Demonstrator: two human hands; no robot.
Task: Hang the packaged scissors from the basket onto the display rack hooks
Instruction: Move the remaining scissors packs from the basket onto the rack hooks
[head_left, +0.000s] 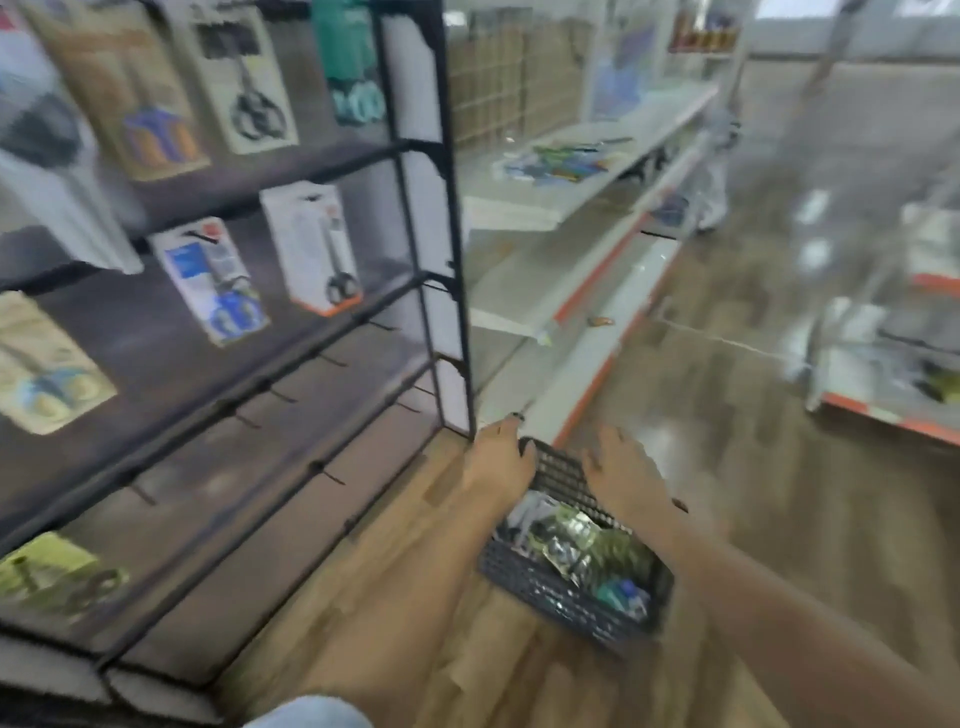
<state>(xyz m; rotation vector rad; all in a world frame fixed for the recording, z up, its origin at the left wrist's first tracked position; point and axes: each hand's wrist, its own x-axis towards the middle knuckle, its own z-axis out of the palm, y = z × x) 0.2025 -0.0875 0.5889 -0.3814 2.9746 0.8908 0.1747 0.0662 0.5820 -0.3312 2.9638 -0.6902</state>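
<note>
Blurry frame. Dark basket (571, 597) on wood floor (727, 467), holding packaged scissors (576, 540). Left hand (498, 462) grips basket's far-left rim; right hand (623, 473) rests on far-right rim, fingers spread. Black display rack (436, 249) just left, several packs hung, lower hooks (332, 358) bare. White shelving (582, 208) beyond. Open floor to the right.

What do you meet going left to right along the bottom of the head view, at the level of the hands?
Black display rack with bare hooks → left hand on the basket's far rim → dark basket of packaged scissors → right hand → glossy wood floor.
</note>
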